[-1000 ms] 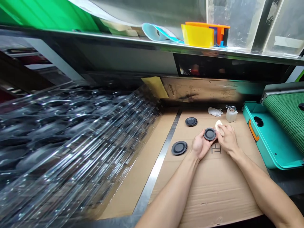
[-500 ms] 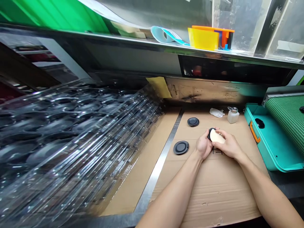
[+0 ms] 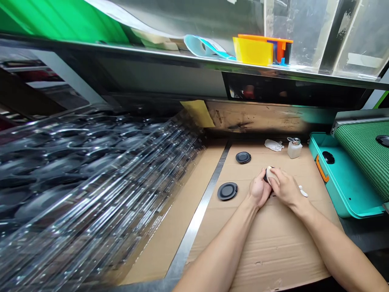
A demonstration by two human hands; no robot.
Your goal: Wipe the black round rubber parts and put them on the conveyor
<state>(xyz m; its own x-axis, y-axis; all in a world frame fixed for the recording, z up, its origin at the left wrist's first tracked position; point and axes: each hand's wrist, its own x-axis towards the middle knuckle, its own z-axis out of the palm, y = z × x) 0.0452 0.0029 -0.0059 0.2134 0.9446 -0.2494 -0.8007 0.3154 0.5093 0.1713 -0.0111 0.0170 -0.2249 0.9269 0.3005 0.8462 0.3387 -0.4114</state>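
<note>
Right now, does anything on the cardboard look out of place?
A small white scrap lies loose on the cardboard just beyond the right hand. It looks stray, set apart from the other items, though what it is can't be told.

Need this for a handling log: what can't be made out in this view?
Head view:
- Black disc: mostly hidden by the left hand, right hand and white pad.
- Small white piece: too small to identify.
- Stacked clear trays: blurred, contents unclear.
- Small bottle: contents too small to tell.

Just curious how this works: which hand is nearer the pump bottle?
Right hand, below and slightly left of the bottle; left hand farther off, lower left.
</note>
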